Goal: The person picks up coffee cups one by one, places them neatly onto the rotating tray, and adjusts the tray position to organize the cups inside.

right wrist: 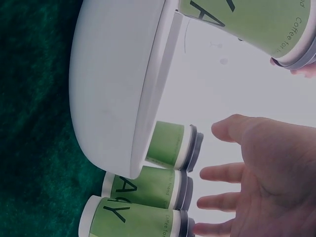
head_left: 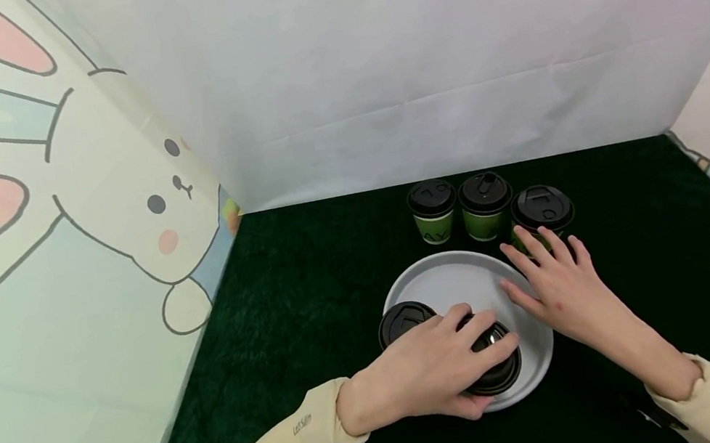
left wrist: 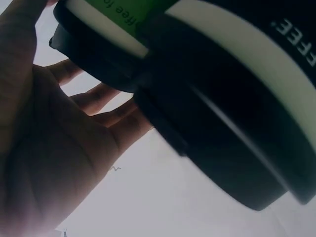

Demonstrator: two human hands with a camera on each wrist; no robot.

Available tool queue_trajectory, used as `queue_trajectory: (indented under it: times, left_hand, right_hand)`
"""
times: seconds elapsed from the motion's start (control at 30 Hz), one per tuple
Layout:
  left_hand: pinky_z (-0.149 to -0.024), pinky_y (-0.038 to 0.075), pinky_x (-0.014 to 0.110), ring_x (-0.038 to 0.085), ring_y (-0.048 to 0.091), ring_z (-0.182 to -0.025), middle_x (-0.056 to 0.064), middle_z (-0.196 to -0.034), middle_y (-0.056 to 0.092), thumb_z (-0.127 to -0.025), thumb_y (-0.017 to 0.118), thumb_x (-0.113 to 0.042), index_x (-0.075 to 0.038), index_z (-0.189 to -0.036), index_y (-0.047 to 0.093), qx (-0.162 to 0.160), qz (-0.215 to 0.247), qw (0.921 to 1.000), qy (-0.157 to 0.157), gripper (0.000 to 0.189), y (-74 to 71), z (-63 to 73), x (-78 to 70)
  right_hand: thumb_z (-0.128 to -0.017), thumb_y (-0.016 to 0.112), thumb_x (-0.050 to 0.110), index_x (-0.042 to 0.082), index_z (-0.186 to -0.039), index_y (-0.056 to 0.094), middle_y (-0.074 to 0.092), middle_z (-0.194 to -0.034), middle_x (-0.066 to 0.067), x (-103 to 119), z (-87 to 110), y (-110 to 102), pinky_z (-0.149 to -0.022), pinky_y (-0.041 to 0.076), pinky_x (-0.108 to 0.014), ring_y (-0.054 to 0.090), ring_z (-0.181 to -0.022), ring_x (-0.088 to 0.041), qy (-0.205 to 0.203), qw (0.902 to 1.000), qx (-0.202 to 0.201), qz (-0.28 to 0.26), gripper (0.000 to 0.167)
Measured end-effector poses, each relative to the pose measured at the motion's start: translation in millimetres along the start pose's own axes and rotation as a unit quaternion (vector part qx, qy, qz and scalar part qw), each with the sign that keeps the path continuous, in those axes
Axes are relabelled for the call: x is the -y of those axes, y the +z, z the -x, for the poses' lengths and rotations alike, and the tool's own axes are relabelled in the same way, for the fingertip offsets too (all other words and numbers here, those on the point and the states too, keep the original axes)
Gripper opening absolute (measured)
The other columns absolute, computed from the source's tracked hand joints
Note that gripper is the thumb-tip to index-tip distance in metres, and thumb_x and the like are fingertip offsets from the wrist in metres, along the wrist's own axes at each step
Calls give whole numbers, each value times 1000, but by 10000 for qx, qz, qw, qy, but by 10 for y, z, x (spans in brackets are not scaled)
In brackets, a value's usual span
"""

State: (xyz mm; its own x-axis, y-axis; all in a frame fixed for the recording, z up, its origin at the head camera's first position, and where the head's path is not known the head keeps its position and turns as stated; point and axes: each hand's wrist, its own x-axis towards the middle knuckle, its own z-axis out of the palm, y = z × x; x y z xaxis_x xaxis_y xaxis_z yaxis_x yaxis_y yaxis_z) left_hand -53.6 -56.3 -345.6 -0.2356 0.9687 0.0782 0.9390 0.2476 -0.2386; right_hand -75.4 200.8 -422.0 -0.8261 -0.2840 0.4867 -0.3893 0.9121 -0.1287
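Observation:
My left hand [head_left: 433, 366] reaches over the round white tray [head_left: 460, 279] and grips a lidded coffee cup [head_left: 497, 373] from above, fingers over the black lid and thumb on its near side. Part of this cup is hidden under the hand. Another lidded coffee cup [head_left: 404, 318] stands at the tray's left side, partly behind the same hand. In the right wrist view, the gripped cup's green sleeve [right wrist: 252, 24] shows above the tray rim. My right hand [head_left: 567, 292] holds nothing; its spread fingers overlap the rightmost back cup [head_left: 542, 207], with the thumb over the tray's right rim.
Behind the tray, two more green cups with black lids, the left one [head_left: 432, 202] and the middle one [head_left: 485, 196], stand beside the rightmost. Dark green cloth [head_left: 297, 294] covers the table. A pale curtain [head_left: 379, 87] hangs at the back, a rabbit-print panel [head_left: 97, 207] at the left.

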Motion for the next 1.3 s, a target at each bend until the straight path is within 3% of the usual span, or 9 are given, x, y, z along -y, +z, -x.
queue_trajectory:
  times: [0.2,0.43,0.67,1.3]
  left_hand:
    - [-79,54,23,18,54,-113,3,-141,47,-92,57,-60,-23,-149,46,72,60,9999,49,68,16,-10,-20]
    - [-81,54,23,19,53,-114,4,-142,46,-89,61,-64,-23,-150,44,129,61,9998,136,75,59,-18,-49]
    - [-80,54,22,18,53,-115,3,-143,46,-91,58,-66,-23,-151,42,195,-95,9996,176,75,97,-12,-64]
    - [-83,53,23,18,50,-118,3,-144,44,-92,55,-68,-24,-151,41,299,34,9995,46,74,166,-23,-56]
  right_hand:
    - [-103,38,59,5,-137,60,44,-149,-24,13,13,-14,-99,28,-75,38,-132,-52,69,9999,81,-24,68]
    - [-104,31,62,4,-136,60,44,-149,-24,17,20,-13,-98,29,-75,38,-132,-52,46,10000,35,-33,72]
    - [-99,57,45,4,-136,60,44,-149,-25,21,26,-6,-98,28,-75,38,-132,-52,96,9999,115,-26,56]
    - [-91,69,35,5,-137,59,44,-149,-25,-16,15,70,-99,26,-75,38,-133,-52,178,9994,298,-84,55]
